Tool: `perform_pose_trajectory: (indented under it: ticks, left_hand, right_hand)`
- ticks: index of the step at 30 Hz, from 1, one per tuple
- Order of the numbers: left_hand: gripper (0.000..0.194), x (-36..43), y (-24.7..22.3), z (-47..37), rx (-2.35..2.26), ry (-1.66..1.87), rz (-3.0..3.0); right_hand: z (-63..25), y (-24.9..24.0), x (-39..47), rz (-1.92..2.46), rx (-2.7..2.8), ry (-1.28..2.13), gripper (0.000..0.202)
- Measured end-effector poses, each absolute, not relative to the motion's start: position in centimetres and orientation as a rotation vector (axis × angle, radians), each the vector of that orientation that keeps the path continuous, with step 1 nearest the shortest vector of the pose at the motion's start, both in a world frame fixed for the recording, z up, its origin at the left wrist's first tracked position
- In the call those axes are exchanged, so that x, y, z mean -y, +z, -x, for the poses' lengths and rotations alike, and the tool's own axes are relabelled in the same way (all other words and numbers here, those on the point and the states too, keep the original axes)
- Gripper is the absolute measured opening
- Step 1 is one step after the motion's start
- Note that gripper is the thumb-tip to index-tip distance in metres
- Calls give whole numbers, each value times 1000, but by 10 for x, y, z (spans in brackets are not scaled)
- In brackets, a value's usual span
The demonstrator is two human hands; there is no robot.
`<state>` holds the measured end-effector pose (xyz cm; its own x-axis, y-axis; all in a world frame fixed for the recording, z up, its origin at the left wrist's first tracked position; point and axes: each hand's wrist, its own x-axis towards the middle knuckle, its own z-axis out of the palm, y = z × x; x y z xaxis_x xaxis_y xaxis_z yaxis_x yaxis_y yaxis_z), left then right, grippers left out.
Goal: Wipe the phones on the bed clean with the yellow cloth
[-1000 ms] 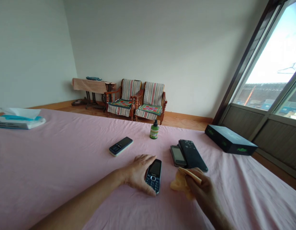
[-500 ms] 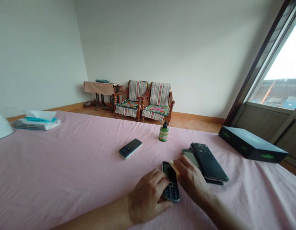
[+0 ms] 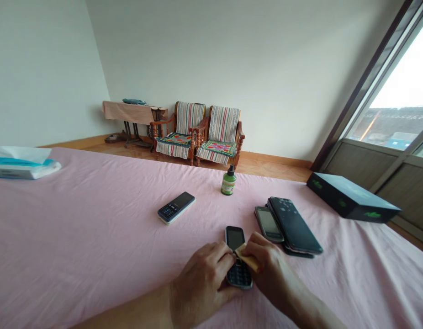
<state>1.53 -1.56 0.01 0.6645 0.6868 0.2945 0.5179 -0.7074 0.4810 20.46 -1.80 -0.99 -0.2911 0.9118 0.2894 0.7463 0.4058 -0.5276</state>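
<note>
A keypad phone (image 3: 235, 237) lies face up on the pink cloth (image 3: 112, 219), between my hands. My left hand (image 3: 206, 274) grips it from the left side, fingertips on its middle and thumb near the lower end. Pinched in my right hand (image 3: 266, 260) is a yellowish cloth (image 3: 248, 258), pressed against the phone just below its screen. Part of the keypad is hidden by the fingers. Beyond the right hand lie a smaller silver-edged phone (image 3: 269, 224) and a stack of large dark phones (image 3: 295, 226). Another keypad phone (image 3: 176, 207) rests to the left.
A green spray bottle (image 3: 228, 181) stands near the far edge. A black box (image 3: 351, 196) sits at the right, and a tissue pack (image 3: 24, 164) at the far left. Two wooden chairs (image 3: 218, 137) and a cloth-covered stand (image 3: 129, 113) are by the wall.
My right hand has moved the yellowish cloth from beside the phone's screen down to its middle. The camera view has shifted, so the surroundings appear higher and farther left.
</note>
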Motion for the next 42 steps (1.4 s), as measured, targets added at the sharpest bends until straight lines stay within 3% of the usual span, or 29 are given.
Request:
perform_pose_trajectory:
  ticks: [7,13,24,38,42]
  left_hand:
    - [47,15,1,-15,-959,641,-2539]
    - [35,15,5,-14,-939,625,-2545]
    - [38,15,2,-13,-930,658,-2514]
    - [26,16,4,-12,-975,686,-2401]
    - [39,15,4,-11,-975,683,-2407]
  right_hand:
    - [-204,-1,-5,1505,2195,149,22]
    - [-200,-7,19,1501,2218,186,23]
    - [-195,10,-10,1622,2287,-55,21]
    - [-189,7,-10,1523,2348,-71,15]
    - [-188,3,2,1460,2334,50,19]
